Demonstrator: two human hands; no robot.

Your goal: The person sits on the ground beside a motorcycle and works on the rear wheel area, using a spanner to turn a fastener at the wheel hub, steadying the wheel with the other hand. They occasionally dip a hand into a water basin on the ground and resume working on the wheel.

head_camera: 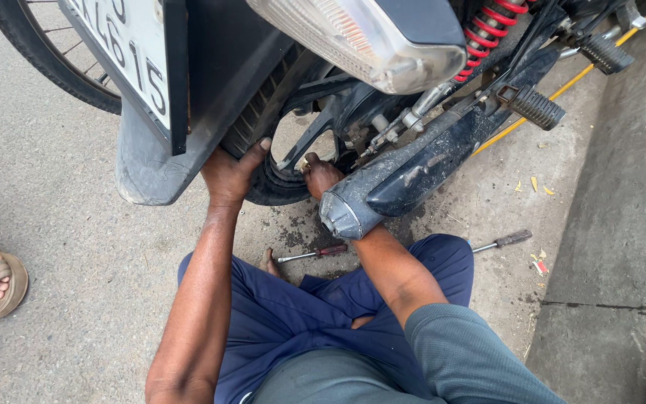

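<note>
The left hand (231, 173) clamps thumb and fingers onto the rear tyre (259, 127) just above it, while the right hand (321, 176), curled at the wheel hub (315, 146) behind the exhaust (405, 179), sits nearer the axle, its grip hidden.

Open concrete floor (76, 247) lies left of the rear tyre (263, 179), while the exhaust muffler (405, 176) crosses over the right hand (321, 177), the mudguard (158, 161) overhangs the left hand (227, 173), and a screwdriver (312, 254) lies beneath.
</note>
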